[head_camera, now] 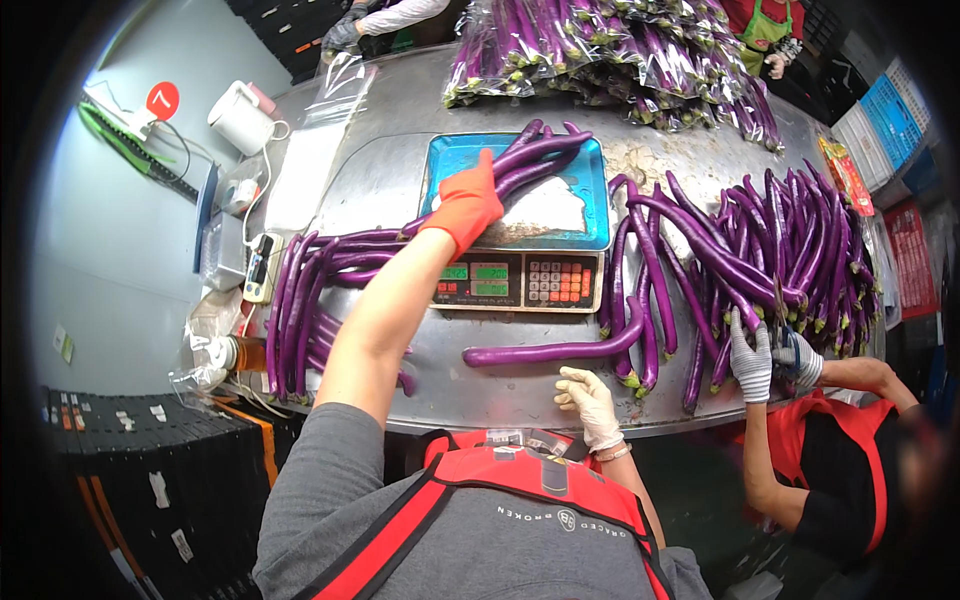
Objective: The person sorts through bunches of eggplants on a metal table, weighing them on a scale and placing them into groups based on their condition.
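Observation:
My left hand (469, 201), in an orange-red glove, is closed around several long purple eggplants (536, 159). They lie slantwise over the blue pan (592, 217) of a digital weighing scale (517, 281); their lower parts are partly hidden behind the hand. My right hand (589, 405), in a pale glove, hovers by the table's front edge, loosely curled and holding nothing. Just beyond it a single curved eggplant (547, 352) lies crosswise in front of the scale. Left of the scale, more eggplants (296, 315) are stacked, some crossing others.
Right of the scale lies a large eggplant heap (787, 240), where a co-worker's gloved hands (750, 360) hold an eggplant and scissors. Plastic-bagged eggplants (600, 60) are piled at the back. A white kettle (240, 116), power strip (262, 266) and bottle (240, 352) stand left.

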A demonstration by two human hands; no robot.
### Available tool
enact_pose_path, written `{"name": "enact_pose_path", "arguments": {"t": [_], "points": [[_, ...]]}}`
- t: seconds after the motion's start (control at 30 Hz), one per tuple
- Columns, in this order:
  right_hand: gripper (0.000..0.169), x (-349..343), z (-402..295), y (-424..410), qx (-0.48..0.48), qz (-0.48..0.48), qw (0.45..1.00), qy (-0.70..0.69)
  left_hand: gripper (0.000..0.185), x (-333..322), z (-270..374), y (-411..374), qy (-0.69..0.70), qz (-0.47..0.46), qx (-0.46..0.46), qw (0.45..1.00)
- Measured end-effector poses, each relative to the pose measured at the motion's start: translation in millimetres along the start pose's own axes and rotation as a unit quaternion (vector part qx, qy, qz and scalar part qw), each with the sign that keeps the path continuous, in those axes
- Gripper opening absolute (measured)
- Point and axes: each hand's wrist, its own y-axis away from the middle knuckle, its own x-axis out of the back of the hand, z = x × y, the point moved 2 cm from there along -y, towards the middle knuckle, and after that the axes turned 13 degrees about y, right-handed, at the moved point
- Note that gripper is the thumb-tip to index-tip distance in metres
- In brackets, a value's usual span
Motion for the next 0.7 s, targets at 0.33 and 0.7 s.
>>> {"name": "enact_pose_path", "arguments": {"t": [0.33, 0.7], "points": [[0.027, 4, -73, 12, 0.108, 0.088, 0.971, 0.195, 0.081, 88, -89, -67, 0.206, 0.099, -0.109, 0.967], [0.024, 12, -162, -25, 0.257, 0.196, 0.823, 0.467, 0.092, 75, -239, -231, 0.102, 0.167, 0.047, 0.98]]}}
